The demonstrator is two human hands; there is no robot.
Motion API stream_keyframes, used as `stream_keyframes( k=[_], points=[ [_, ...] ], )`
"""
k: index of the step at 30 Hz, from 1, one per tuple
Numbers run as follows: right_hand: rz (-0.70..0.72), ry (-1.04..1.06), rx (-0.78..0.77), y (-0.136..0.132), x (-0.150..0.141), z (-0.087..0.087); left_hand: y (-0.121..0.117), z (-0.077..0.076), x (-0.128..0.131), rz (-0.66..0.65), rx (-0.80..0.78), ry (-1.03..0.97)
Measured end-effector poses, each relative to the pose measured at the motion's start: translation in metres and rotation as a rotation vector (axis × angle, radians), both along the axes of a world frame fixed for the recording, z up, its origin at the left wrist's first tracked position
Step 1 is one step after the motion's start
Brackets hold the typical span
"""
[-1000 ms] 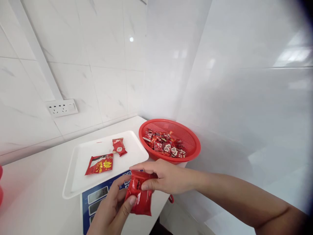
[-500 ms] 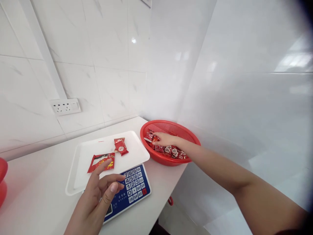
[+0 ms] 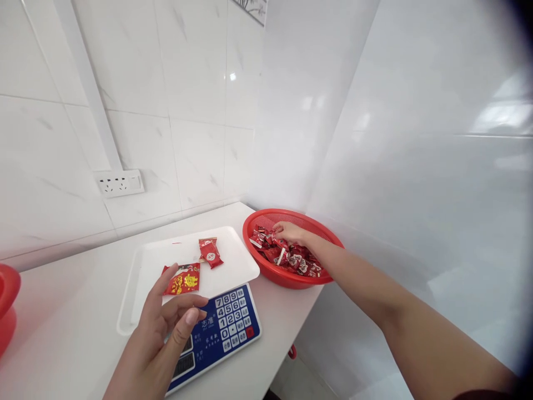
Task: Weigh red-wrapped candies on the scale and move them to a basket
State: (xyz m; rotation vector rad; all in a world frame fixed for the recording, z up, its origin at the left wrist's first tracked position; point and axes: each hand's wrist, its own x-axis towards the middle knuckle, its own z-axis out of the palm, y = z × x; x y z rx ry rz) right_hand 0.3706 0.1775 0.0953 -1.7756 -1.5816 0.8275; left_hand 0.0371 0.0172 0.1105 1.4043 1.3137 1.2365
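Observation:
My right hand reaches into a red plastic colander, its fingers curled round a small red candy packet among several others. Their tips are partly hidden. My left hand hovers over the near left part of a blue-keyed weighing scale, fingers apart and nothing between them. Upon the scale rests a white tray. Two small red packets lie overlapping in it. A larger flat red bag with yellow lettering is nearer to me, partly covered by my left fingers.
A white table carries the scale and the colander. Tiled wall closes off the back, with a socket panel on it. Another red plastic item is cut off at the left edge. The table's right edge drops to the floor.
My right hand has moved a little right within the colander, and the packets there are stirred. My left hand keeps nearly the same pose. The whole view has shifted slightly.

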Motion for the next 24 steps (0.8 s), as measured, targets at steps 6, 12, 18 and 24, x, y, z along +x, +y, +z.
stream_keyframes(
  k=[6,12,18,24],
  points=[
    [-0.152,0.233,0.004,0.019,0.022,0.012,0.002,0.002,-0.003,-0.007,0.016,0.005],
    [-0.171,0.387,0.082,0.01,-0.002,0.025,0.003,0.004,-0.011,-0.011,0.012,0.026],
    [0.2,0.489,-0.026,-0.015,-0.079,0.041,0.008,0.018,-0.033,0.19,0.103,0.007],
    [0.54,0.34,-0.157,-0.031,-0.141,0.032,0.01,0.027,-0.05,0.302,0.184,-0.049]
  ],
)
